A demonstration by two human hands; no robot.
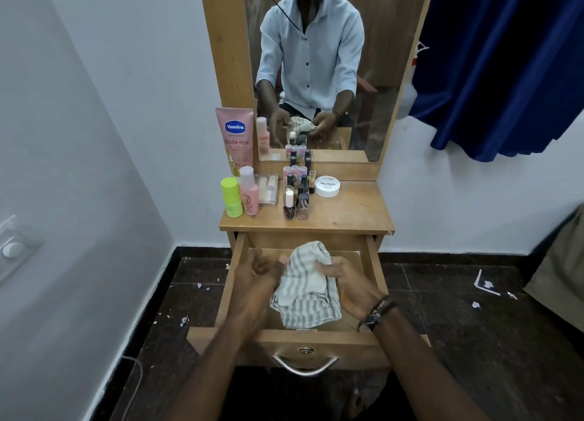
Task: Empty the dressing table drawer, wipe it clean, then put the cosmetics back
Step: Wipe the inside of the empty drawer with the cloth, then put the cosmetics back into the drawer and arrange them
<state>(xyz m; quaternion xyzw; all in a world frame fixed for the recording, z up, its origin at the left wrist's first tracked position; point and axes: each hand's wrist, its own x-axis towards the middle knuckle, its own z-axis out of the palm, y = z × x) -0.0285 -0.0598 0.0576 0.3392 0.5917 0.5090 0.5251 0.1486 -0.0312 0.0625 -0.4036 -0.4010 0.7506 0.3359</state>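
Both hands were over the open drawer, which looked empty inside. A striped cloth hung bunched between them, above the drawer floor, with its long side running away from the person. His right hand gripped the cloth's right edge, fingers curled shut on it. His left hand was just beside the cloth, fingers loose and half open, maybe only touching it. All the cosmetics stood up on the table top, far back from the hands. Wiping likely came next, and the right hand was the ready one.
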